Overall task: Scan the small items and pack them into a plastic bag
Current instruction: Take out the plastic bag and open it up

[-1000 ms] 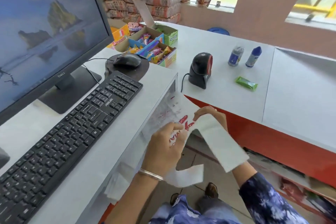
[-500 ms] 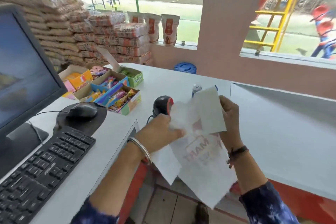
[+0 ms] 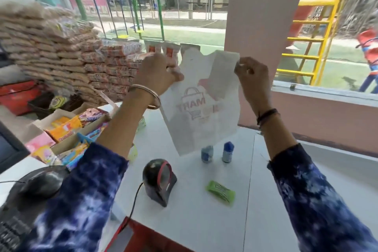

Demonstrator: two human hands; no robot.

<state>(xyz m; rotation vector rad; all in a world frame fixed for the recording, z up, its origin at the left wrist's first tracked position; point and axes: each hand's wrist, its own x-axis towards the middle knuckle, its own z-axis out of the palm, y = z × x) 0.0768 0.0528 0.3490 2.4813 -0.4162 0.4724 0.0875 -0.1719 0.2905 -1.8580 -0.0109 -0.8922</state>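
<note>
I hold a white plastic bag (image 3: 201, 106) with a faded red print up in the air above the counter. My left hand (image 3: 158, 73) pinches its top left edge and my right hand (image 3: 252, 76) pinches its top right handle. Under the bag, two small bottles (image 3: 207, 153) (image 3: 228, 152) stand upright on the white counter (image 3: 204, 221). A green packet (image 3: 221, 192) lies flat in front of them. The black barcode scanner (image 3: 158, 180) with a red ring stands to the left of the packet.
Open cardboard boxes of sweets and snacks (image 3: 67, 135) sit at the left of the counter. A black mouse (image 3: 42, 183) lies on its pad at the lower left. Stacked sacks (image 3: 61, 57) fill the back left. A pink pillar (image 3: 263, 16) rises behind the bag.
Both hands have lifted the bag from below counter level up to chest height and spread it apart. The view has tilted up from the keyboard and monitor toward the window.
</note>
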